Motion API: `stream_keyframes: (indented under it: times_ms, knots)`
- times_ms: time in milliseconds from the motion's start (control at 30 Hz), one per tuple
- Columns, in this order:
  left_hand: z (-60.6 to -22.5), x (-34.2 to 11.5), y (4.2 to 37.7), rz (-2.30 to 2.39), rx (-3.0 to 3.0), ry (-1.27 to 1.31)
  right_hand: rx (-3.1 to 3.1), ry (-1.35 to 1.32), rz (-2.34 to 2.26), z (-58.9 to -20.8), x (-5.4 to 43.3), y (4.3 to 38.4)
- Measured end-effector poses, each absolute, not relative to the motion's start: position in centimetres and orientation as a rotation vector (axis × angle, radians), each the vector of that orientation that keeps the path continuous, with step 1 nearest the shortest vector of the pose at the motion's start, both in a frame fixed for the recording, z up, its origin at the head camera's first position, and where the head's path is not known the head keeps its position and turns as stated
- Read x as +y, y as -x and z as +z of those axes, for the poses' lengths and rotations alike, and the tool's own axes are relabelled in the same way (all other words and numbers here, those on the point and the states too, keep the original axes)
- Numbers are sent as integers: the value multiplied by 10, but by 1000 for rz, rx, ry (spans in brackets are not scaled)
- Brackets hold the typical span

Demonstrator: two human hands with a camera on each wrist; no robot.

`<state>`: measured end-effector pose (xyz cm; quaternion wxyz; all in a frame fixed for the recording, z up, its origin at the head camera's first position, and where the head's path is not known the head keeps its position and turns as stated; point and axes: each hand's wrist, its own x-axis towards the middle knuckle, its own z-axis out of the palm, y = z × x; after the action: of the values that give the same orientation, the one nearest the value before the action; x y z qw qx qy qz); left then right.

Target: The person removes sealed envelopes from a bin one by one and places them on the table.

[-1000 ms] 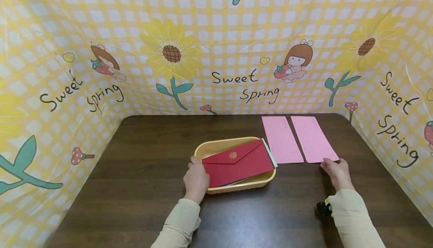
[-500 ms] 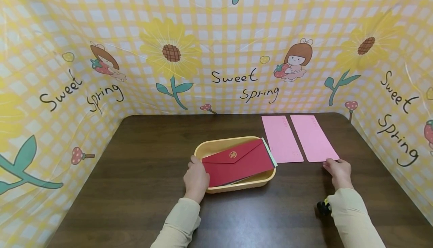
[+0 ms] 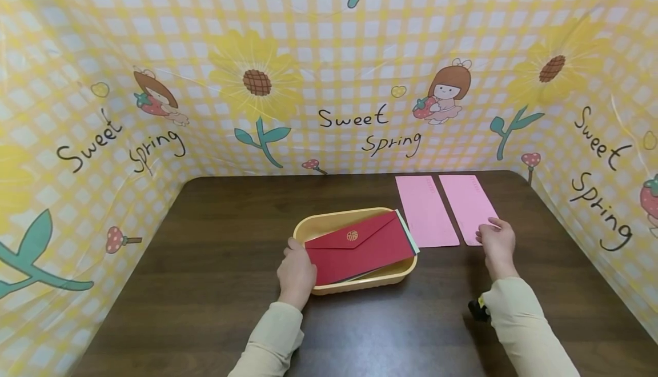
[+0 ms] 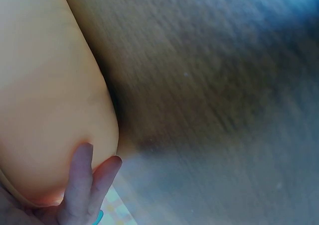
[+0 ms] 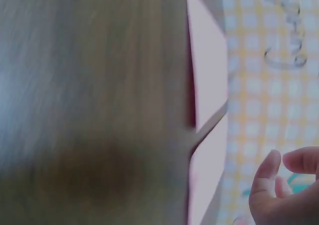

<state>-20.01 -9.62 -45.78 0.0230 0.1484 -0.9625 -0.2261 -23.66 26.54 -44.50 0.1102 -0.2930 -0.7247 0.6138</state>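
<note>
Beside one yellow tray (image 3: 360, 287) lie two pink envelopes (image 3: 426, 211).

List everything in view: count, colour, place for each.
Table: 1, dark brown, lower half
Cloth: 1, yellow-white, behind the table
Container: 1, yellow, on the table
Red envelope: 1, red, in the container
Green paper: 1 visible, pale green, under the red envelope
Pink envelopes: 2, pink, right of the container
Device: 1, black, at right wrist
Sleeves: 2, beige, both arms
Left hand: 1, gripping the container's left end
Right hand: 1, at the right pink envelope
</note>
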Motion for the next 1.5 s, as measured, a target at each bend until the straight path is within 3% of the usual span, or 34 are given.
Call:
stream_keyframes:
  times_ms: [400, 567, 833, 1500]
  knots:
    - [-458, -97, 200, -706, -2977, -456, -2610, 272, 1507, -433, 201, 241]
    - [-458, -96, 200, -700, -2979, -454, -2713, 152, 1368, -438, 176, 240]
    - [-457, -97, 199, -705, -2994, -461, -2776, 88, 1253, -446, 154, 244]
    - [-456, -97, 199, -726, -2994, -455, -2864, 151, 1210, -449, 151, 245]
